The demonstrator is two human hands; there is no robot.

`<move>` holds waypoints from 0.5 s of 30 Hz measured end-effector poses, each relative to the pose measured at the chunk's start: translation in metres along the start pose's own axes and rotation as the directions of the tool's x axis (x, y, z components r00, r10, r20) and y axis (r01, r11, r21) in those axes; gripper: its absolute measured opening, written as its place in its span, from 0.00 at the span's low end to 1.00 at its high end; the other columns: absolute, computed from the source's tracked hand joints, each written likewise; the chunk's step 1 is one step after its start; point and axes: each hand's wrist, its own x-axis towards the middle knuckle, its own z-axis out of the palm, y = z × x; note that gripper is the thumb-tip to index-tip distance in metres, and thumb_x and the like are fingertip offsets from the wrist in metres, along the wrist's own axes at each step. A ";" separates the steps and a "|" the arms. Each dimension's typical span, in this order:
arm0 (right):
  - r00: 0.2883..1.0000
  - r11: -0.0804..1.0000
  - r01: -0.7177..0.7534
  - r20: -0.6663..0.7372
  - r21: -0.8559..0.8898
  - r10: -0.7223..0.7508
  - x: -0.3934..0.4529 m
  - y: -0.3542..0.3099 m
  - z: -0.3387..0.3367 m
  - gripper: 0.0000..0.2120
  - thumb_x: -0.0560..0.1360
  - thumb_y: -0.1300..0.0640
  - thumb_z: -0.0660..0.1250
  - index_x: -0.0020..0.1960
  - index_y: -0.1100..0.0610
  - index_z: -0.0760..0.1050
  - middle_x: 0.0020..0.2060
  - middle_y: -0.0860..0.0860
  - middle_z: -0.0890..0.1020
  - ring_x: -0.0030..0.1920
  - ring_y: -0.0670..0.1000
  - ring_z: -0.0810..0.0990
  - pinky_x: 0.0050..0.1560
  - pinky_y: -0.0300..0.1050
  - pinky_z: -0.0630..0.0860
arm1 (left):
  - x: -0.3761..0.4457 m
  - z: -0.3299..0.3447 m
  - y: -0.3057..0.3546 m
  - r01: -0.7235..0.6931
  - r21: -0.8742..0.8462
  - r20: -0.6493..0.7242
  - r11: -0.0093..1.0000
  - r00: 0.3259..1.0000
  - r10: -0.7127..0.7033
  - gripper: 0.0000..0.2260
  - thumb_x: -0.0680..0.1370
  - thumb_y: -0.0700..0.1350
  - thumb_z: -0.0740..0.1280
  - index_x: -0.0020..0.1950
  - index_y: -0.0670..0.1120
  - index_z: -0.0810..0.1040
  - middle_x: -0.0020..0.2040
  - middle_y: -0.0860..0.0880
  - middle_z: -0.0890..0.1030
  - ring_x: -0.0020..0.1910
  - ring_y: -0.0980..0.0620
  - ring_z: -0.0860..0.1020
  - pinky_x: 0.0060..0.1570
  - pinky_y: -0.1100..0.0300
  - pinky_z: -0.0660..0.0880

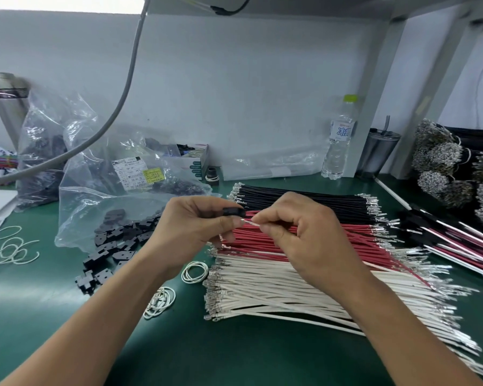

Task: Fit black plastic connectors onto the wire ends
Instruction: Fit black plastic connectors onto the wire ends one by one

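The left hand (195,221) is pinching a black connector (234,212) between thumb and fingers, just above the middle of the view. The right hand (299,232) is pinching a white wire (252,223) whose tip is right beside the connector. Under the hands, black wires (304,201), red wires (262,242) and white wires (290,291) are lying in piles on the green worktop (234,355). More black connectors (109,249) are spilling from a clear bag (95,196) at 9 o'clock.
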 end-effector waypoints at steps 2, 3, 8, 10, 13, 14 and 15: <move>0.998 0.999 0.046 -0.043 0.002 -0.046 -0.001 0.001 0.002 0.06 0.76 0.62 0.73 0.50 0.53 0.86 0.42 0.43 0.81 0.46 0.44 0.80 0.47 0.36 0.76 | -0.001 0.000 0.001 -0.001 0.013 0.003 1.000 1.000 0.001 0.14 0.66 0.41 0.79 0.50 0.40 0.87 0.35 0.41 0.85 0.29 0.52 0.81 0.30 0.64 0.77; 0.996 0.998 0.060 -0.059 0.000 -0.060 -0.001 0.001 0.003 0.06 0.76 0.61 0.73 0.50 0.53 0.86 0.42 0.42 0.80 0.46 0.45 0.80 0.47 0.37 0.76 | -0.001 0.000 0.001 0.001 0.024 0.009 1.000 1.000 -0.001 0.14 0.66 0.41 0.79 0.50 0.41 0.88 0.35 0.41 0.85 0.30 0.51 0.82 0.31 0.63 0.78; 0.989 0.997 0.080 -0.126 0.021 -0.076 -0.001 0.002 0.005 0.06 0.75 0.63 0.75 0.49 0.54 0.86 0.41 0.43 0.81 0.45 0.46 0.81 0.46 0.40 0.78 | -0.001 -0.001 0.001 -0.002 0.023 0.020 1.000 1.000 0.001 0.13 0.66 0.42 0.80 0.50 0.42 0.88 0.35 0.41 0.85 0.30 0.51 0.82 0.31 0.63 0.78; 0.986 0.995 0.089 -0.146 0.033 -0.084 -0.001 0.003 0.005 0.06 0.74 0.63 0.75 0.48 0.54 0.85 0.41 0.43 0.81 0.44 0.46 0.82 0.45 0.41 0.78 | -0.002 -0.001 0.001 -0.003 0.019 0.025 1.000 1.000 0.002 0.13 0.65 0.43 0.80 0.49 0.43 0.88 0.36 0.41 0.85 0.30 0.51 0.82 0.31 0.63 0.78; 0.982 0.995 0.094 -0.167 0.039 -0.086 -0.002 0.004 0.004 0.06 0.73 0.64 0.76 0.48 0.54 0.85 0.41 0.43 0.82 0.44 0.46 0.82 0.44 0.43 0.79 | -0.002 -0.001 0.002 -0.002 0.019 0.043 1.000 0.999 0.001 0.13 0.66 0.43 0.80 0.49 0.44 0.88 0.37 0.41 0.86 0.30 0.51 0.82 0.32 0.63 0.78; 0.982 0.995 0.091 -0.169 0.028 -0.085 -0.002 0.004 0.005 0.06 0.73 0.64 0.76 0.48 0.54 0.85 0.40 0.43 0.82 0.44 0.46 0.82 0.44 0.44 0.79 | -0.002 -0.002 0.002 -0.003 0.021 0.050 1.000 0.999 0.002 0.13 0.66 0.43 0.80 0.49 0.44 0.88 0.37 0.41 0.86 0.31 0.51 0.82 0.32 0.63 0.78; 0.982 0.996 0.086 -0.173 0.022 -0.081 -0.002 0.005 0.005 0.06 0.73 0.64 0.76 0.48 0.54 0.85 0.40 0.44 0.82 0.44 0.46 0.82 0.44 0.46 0.80 | -0.003 -0.001 0.002 -0.004 0.025 0.053 1.000 0.999 0.003 0.13 0.66 0.43 0.80 0.49 0.43 0.88 0.37 0.40 0.86 0.31 0.51 0.82 0.32 0.62 0.79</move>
